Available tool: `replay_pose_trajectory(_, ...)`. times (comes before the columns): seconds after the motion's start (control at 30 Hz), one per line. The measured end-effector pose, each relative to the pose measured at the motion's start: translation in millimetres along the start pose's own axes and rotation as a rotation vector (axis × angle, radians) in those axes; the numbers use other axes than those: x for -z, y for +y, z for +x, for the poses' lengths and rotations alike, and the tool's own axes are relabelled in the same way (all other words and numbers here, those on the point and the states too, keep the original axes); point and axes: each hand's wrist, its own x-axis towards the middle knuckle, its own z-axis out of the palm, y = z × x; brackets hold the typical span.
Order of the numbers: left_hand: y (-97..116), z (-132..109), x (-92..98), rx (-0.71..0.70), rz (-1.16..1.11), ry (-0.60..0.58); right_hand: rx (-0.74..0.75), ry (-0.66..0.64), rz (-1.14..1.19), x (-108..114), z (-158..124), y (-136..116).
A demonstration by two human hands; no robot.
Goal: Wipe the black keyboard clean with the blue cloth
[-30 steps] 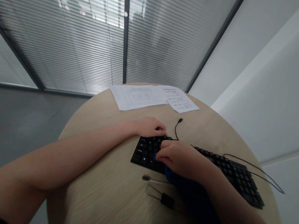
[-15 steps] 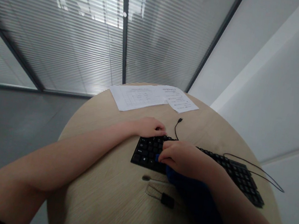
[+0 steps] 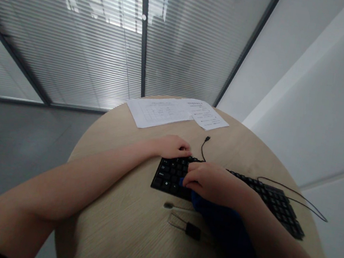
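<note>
The right hand (image 3: 212,181) lies over the left half of the keyboard (image 3: 264,197), knuckles up, fingers pressed together and curled down on a bunched blue cloth (image 3: 225,226). A tip of the cloth shows under the fingertips on the keys. The rest trails back under the wrist and forearm onto the near table (image 3: 120,224). Bunching it under the fingertips likely puts the pressure on a small patch of keys.

The left hand (image 3: 172,146) rests at the far left corner of the keyboard, fingers bent down onto its far edge. Its thumb is hidden, so I cannot tell whether it clasps the edge or only leans on it. Either way it seems set there to brace the board against sliding under the right hand's push.

The keyboard sits aslant across the middle of the table, its right end nearer the right edge. Its cable (image 3: 294,193) loops off the right end, and the plug (image 3: 207,138) lies loose just beyond the left hand, joined to nothing.

Near the keyboard's left end, on the near side, lie a wire-loop tool (image 3: 191,231) with a black grip and a small dark-headed stick (image 3: 168,205), both within easy reach. Two papers (image 3: 161,112) lie at the far edge, well apart from the hands.
</note>
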Motion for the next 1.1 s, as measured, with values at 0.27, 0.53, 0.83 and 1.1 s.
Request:
replay_pose_trajectory(0.27,-3.7,2.1,-3.8,0.01,0.008,0.005,-0.019,-0.017,-0.068,-0.4,1.9,-7.5)
replay_pose_trajectory(0.53,-4.1,2.3,-2.3,0.013,-0.004,0.001,0.01,0.007,-0.101,-1.5,1.4,-4.2)
replay_pose_trajectory(0.83,-8.2,3.4,-4.2,-0.004,-0.014,0.008,0.01,0.016,-0.106,1.1,0.0,-6.0)
replay_pose_trajectory(1.1,-8.3,4.0,-4.3,-0.004,-0.017,0.0,0.031,0.036,-0.101,-0.3,1.9,-6.0)
